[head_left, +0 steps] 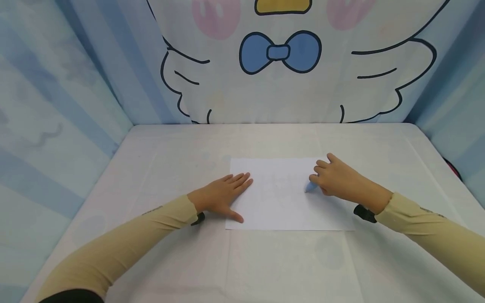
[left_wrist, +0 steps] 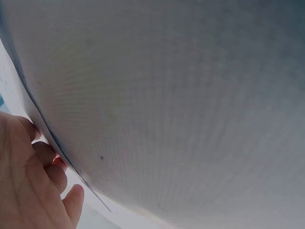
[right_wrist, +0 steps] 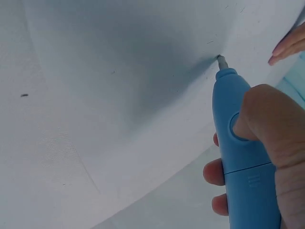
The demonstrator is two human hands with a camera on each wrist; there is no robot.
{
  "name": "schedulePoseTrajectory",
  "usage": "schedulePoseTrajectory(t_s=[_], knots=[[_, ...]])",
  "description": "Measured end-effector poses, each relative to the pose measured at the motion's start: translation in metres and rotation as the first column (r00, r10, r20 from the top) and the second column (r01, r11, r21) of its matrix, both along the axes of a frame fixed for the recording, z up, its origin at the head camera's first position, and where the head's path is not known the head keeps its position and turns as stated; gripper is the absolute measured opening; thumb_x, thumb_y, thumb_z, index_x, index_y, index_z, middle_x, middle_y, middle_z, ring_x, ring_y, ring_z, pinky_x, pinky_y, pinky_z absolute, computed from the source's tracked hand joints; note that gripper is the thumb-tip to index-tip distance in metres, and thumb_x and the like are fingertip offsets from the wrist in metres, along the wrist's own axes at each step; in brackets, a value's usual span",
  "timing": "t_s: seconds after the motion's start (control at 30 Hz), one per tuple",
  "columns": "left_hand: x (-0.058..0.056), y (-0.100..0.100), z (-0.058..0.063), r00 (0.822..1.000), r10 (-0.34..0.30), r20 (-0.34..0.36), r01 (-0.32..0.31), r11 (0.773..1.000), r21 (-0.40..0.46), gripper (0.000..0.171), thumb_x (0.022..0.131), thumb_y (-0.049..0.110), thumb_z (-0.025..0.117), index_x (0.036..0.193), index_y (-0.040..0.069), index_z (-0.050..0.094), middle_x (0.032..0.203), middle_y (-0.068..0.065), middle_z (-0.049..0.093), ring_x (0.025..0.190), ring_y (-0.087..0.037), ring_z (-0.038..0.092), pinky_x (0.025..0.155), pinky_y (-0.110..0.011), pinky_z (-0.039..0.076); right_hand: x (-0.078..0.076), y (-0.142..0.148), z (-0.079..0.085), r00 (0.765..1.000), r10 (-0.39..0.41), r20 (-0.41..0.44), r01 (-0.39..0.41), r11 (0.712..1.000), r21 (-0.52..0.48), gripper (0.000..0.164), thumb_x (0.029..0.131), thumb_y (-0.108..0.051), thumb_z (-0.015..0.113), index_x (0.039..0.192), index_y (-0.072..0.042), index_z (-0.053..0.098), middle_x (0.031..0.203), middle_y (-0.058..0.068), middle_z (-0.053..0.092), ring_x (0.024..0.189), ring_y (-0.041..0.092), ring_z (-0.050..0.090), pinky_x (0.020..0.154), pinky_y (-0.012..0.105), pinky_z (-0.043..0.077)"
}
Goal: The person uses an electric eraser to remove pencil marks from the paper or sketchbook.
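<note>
A white sheet of paper [head_left: 276, 206] lies on the table. On its left edge rests my left hand [head_left: 223, 194], palm down with fingers spread. My right hand [head_left: 337, 179] grips a blue electric eraser [right_wrist: 250, 152] over the paper's right part. In the right wrist view the thumb [right_wrist: 267, 114] lies on the eraser's round button, and the fingers curl round behind its body. The eraser's thin grey tip [right_wrist: 222, 62] meets the paper, with small dark crumbs scattered nearby. Faint grey marks show on the sheet in the head view.
A pale cloth covers the table [head_left: 288, 265]. Behind it hangs a backdrop [head_left: 280, 97] with a cartoon figure and blue bow tie. Blue and white curtains [head_left: 45, 147] close in both sides. Dark wrist bands [head_left: 365, 213] show under the sleeves.
</note>
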State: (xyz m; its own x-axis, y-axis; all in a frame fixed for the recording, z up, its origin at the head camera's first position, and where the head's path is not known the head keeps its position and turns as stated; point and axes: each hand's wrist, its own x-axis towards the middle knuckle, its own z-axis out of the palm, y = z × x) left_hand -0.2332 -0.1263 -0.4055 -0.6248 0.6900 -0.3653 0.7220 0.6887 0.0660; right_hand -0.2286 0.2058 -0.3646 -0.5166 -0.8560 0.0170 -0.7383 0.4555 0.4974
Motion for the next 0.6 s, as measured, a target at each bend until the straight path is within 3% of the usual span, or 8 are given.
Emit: schedulePoseTrajectory(t_s=[0.2,0.37,0.43,0.6], knots=[[0.0,-0.002,0.0,1.0,0.004,-0.003,-0.004,1.0,0.005,0.112,0.074,0.076,0.052,0.152,0.015,0.001,0.16,-0.003,-0.003,0.148,-0.02,0.002,0.12,-0.041,0.011,-0.002,0.007,-0.001,0.999,0.035,0.003,-0.035,0.999,-0.031,0.026,0.068,-0.021,0.08,0.084,-0.014,0.06,0.07,0.002,0.059,0.07,0.018,0.048,0.064,0.034,0.037],[0.0,-0.002,0.0,1.0,0.007,0.01,-0.007,1.0,0.021,0.111,0.075,0.075,0.054,0.152,0.015,0.002,0.16,-0.003,-0.002,0.148,-0.02,0.003,0.12,-0.041,0.011,0.002,0.02,0.006,0.992,-0.056,0.115,0.073,0.986,-0.147,0.027,0.072,-0.02,0.077,0.096,-0.014,0.064,0.081,0.002,0.064,0.076,0.018,0.053,0.069,0.038,0.041],[0.001,-0.001,0.0,1.0,0.006,0.012,-0.006,1.0,0.02,0.111,0.074,0.075,0.054,0.152,0.015,0.002,0.16,-0.003,-0.003,0.148,-0.02,0.002,0.12,-0.041,0.011,0.004,0.028,0.011,0.977,-0.117,0.177,0.152,0.968,-0.2,0.03,0.074,-0.02,0.075,0.102,-0.013,0.066,0.087,0.003,0.066,0.079,0.019,0.056,0.072,0.041,0.043],[0.001,-0.001,-0.001,1.0,0.003,0.007,-0.003,1.0,0.019,0.112,0.074,0.076,0.053,0.152,0.015,0.002,0.16,-0.003,-0.002,0.148,-0.02,0.003,0.12,-0.041,0.011,0.003,0.055,0.018,0.898,-0.301,0.321,0.391,0.881,-0.266,0.034,0.079,-0.021,0.071,0.109,-0.008,0.061,0.091,0.007,0.066,0.083,0.022,0.059,0.079,0.047,0.042]])
